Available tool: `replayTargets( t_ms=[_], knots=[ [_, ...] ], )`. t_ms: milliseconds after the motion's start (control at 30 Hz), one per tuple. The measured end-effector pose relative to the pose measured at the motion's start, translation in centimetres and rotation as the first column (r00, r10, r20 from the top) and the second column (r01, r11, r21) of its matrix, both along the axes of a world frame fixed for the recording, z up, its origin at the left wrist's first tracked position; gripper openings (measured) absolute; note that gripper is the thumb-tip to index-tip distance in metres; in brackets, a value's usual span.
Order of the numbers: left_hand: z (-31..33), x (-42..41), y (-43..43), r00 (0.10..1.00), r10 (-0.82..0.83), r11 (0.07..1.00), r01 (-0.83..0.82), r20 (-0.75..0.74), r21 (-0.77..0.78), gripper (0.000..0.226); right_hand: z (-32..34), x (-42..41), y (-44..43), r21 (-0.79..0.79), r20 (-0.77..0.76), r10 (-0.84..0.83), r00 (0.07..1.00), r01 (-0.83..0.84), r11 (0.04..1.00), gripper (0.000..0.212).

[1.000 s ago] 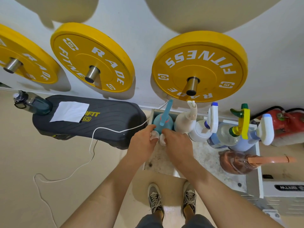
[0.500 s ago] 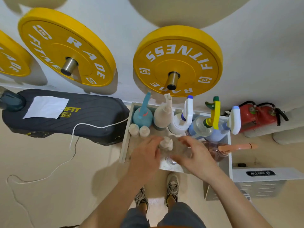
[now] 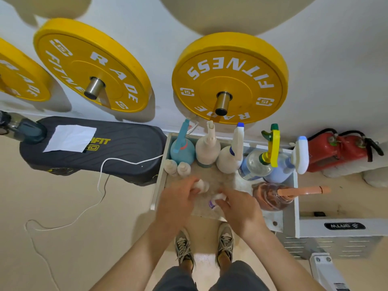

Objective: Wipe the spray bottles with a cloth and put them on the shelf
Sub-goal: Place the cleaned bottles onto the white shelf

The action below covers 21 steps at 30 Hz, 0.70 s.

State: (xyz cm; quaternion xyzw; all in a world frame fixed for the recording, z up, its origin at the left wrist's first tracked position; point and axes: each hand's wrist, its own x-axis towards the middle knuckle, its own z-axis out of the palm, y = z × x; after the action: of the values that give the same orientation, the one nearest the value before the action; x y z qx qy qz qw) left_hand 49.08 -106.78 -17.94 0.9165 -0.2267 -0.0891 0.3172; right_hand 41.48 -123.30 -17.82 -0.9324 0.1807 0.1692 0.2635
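Pinching grips both: left hand point(image 3: 177, 199) on white-capped bottle point(image 3: 202, 185), right hand point(image 3: 240, 210) on purple-labelled bottle point(image 3: 214, 201).

A row of five spray bottles point(image 3: 230, 158) stands along the back of the shelf point(image 3: 160, 175), against the wall. Two small bottles point(image 3: 170, 165) stand side by side just before the leftmost sprayer. At the right front, a toppled spray bottle point(image 3: 270, 196) lies on its side. Over the front middle, the left hand point(image 3: 176, 204) holds a mini bottle point(image 3: 200, 185) and the right hand point(image 3: 241, 208) holds what is perhaps a second mini bottle point(image 3: 216, 201); both are blurred. Left of the shelf lies a padded board point(image 3: 126, 152) with a paper sheet point(image 3: 70, 138) on it. To the right, a fire extinguisher point(image 3: 336, 152) lies by the wall.
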Motion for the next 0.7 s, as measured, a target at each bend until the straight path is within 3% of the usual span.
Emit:
replayTargets(
  t_ms=[167,267,367,533,700],
  knots=[
    [0.7,1.5,4.5,0.991,0.102,0.987,-0.112,0.085,0.115,0.019,0.8,2.7,2.0,0.182,0.169,-0.054,0.984,0.022,0.983,0.026],
    [0.4,2.6,5.2,0.99,0.081,0.987,-0.097,0.119,0.131,0.026,-0.1,4.5,4.2,0.158,0.231,-0.008,0.973,-0.03,0.987,0.028],
    [-0.4,3.2,5.1,0.986,0.081,0.984,-0.103,0.144,0.148,0.015,-1.5,5.6,6.1,0.125,0.257,0.027,0.966,-0.061,0.99,0.028],
    [-1.7,3.8,4.6,0.986,0.155,0.976,-0.163,0.066,0.142,0.023,-3.3,6.1,8.0,0.042,0.371,-0.004,0.928,-0.013,0.999,0.016],
    [-2.0,3.5,3.9,0.985,0.172,0.984,-0.172,0.002,0.046,0.025,-4.2,6.0,8.5,0.083,0.402,-0.07,0.913,0.04,0.996,0.033]
  ],
)
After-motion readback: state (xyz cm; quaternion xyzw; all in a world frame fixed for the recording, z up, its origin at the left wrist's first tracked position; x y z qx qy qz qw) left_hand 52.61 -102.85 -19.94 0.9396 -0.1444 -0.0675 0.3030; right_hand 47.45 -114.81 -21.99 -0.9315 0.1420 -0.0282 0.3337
